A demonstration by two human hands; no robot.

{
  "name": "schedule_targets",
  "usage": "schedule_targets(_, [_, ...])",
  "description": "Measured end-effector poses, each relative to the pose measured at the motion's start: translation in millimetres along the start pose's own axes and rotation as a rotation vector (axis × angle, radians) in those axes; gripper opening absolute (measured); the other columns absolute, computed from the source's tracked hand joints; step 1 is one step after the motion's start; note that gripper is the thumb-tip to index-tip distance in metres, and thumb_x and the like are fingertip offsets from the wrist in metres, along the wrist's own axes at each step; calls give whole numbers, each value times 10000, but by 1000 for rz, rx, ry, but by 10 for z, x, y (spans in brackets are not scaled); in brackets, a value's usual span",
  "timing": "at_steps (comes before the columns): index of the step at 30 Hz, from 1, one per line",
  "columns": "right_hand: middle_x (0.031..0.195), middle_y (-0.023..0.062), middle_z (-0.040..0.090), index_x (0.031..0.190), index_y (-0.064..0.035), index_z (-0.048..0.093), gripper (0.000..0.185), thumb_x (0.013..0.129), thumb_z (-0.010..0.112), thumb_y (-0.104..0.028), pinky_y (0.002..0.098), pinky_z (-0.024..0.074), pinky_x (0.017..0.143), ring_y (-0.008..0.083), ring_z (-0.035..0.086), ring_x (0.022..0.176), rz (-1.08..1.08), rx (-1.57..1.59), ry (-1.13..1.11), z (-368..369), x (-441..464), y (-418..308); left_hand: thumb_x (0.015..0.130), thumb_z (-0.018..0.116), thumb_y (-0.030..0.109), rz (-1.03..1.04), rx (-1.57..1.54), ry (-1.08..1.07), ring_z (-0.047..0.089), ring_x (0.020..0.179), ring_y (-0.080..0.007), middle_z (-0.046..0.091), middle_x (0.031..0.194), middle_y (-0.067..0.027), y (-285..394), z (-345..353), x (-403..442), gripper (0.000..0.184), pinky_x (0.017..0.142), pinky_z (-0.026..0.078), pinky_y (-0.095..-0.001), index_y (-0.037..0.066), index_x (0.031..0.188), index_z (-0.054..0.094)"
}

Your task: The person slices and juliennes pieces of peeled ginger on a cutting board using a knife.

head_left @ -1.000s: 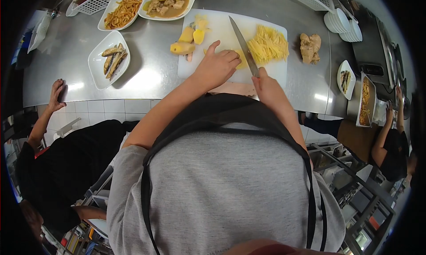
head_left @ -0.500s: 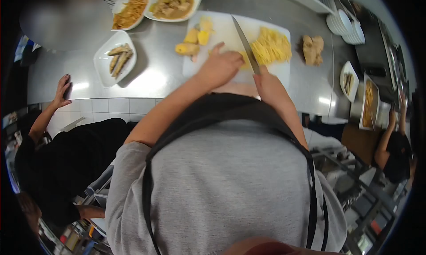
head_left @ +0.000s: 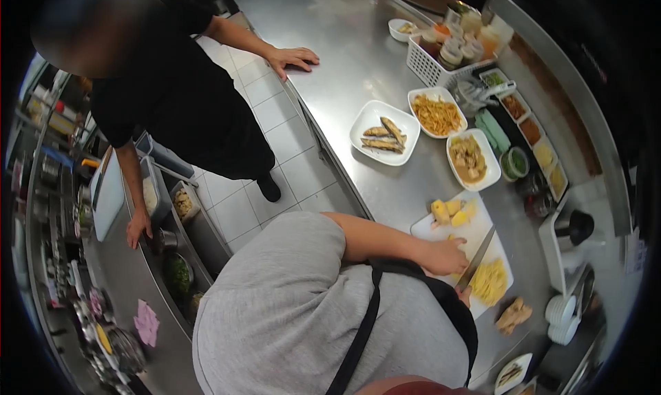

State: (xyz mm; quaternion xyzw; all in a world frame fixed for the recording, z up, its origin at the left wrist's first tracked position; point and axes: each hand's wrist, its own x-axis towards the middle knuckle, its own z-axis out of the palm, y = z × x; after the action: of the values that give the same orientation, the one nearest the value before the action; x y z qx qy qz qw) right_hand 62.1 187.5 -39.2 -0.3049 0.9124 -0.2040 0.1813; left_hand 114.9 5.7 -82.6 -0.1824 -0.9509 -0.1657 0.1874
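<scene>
My right hand (head_left: 465, 296), partly hidden by the black apron, grips a kitchen knife (head_left: 480, 256) whose blade points away over the white cutting board (head_left: 428, 230). Next to the blade, my left hand (head_left: 446, 256) rests on the board with bent fingers over yellow ginger, which it mostly covers. Thin ginger slices (head_left: 489, 283) lie heaped on the blade's other side. Peeled ginger pieces (head_left: 452, 212) sit at the board's far end. An unpeeled ginger root (head_left: 513, 315) lies off the board on the steel counter (head_left: 385, 209).
White dishes hold small fish (head_left: 385, 135), orange-brown shreds (head_left: 438, 114) and a stew (head_left: 469, 159). Behind them stand a basket of bottles (head_left: 451, 51) and condiment tubs (head_left: 530, 130). A co-worker in black (head_left: 186, 99) stands at left, one hand on the counter (head_left: 292, 59). Stacked bowls (head_left: 561, 318) stand at right.
My view has swung left, so the board now appears lower right and the co-worker shows at upper left. Both hands stay at the board, knife still in my right hand.
</scene>
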Motion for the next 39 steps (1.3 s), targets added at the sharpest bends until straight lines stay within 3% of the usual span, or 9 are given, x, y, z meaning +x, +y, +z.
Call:
schedule_targets(5, [880,299,622,1076,41,435,272,943,459,-195,460,465,717,455,603,899,87,10,-218,-412,-38,-58,778,570,169,-12,9,-55,600,907,-172,581,923,-14,6,-14,5,145,1020,269,-532,139,897,648])
schedule_targets(16, [888,285,626,1140,43,428,325,938,474,-208,455,466,749,450,601,911,-12,2,-98,-35,266,454,821,518,142,11,66,-109,600,890,-161,591,928,-5,-10,-54,24,161,1016,262,-515,139,919,646])
schedule_targets(20, [834,275,619,1184,20,424,341,944,452,-221,451,485,688,418,627,769,-102,-82,-168,-120,326,630,829,503,149,-8,47,-91,601,877,-168,593,909,-10,-39,26,8,162,1006,270,-521,148,906,645])
schedule_targets(24, [866,256,619,1250,-30,412,375,946,454,-246,457,471,702,408,613,790,-148,-14,-58,13,291,494,810,499,250,-22,-127,151,634,810,-235,655,837,-50,-107,290,-33,176,878,349,-511,139,877,618])
schedule_targets(26, [882,247,620,1283,-55,406,395,948,455,-259,460,464,709,403,606,801,-164,23,-22,11,241,330,848,464,174,-138,-144,-21,619,909,-225,637,936,-46,-43,123,-36,187,1007,315,-504,119,937,619])
schedule_targets(29, [682,178,564,1106,37,435,288,949,433,-204,371,450,425,240,545,414,160,266,-241,-466,64,-324,839,515,153,-134,-38,-86,600,1003,-187,633,1005,-26,-23,-19,-39,181,1042,307,-492,124,949,656])
schedule_targets(33, [659,188,586,1061,47,423,268,956,419,-200,374,457,422,242,571,424,298,193,-285,-562,-192,-286,815,575,113,-89,-73,-149,585,1016,-154,603,1019,7,118,-254,-27,214,1045,307,-477,132,1016,645])
schedule_targets(35, [694,296,601,969,45,441,260,944,426,-213,516,477,654,442,618,662,226,128,-207,-429,-177,-354,802,598,102,-103,-73,-127,584,1007,-151,597,1014,2,45,-323,-46,231,1043,308,-472,123,1027,643])
schedule_targets(39, [781,330,601,973,41,442,274,944,442,-232,549,447,720,482,593,799,200,76,-29,-70,-21,-269,803,602,94,-94,-61,-138,584,1002,-144,599,1009,-1,-9,-254,6,226,1039,308,-468,118,1023,644])
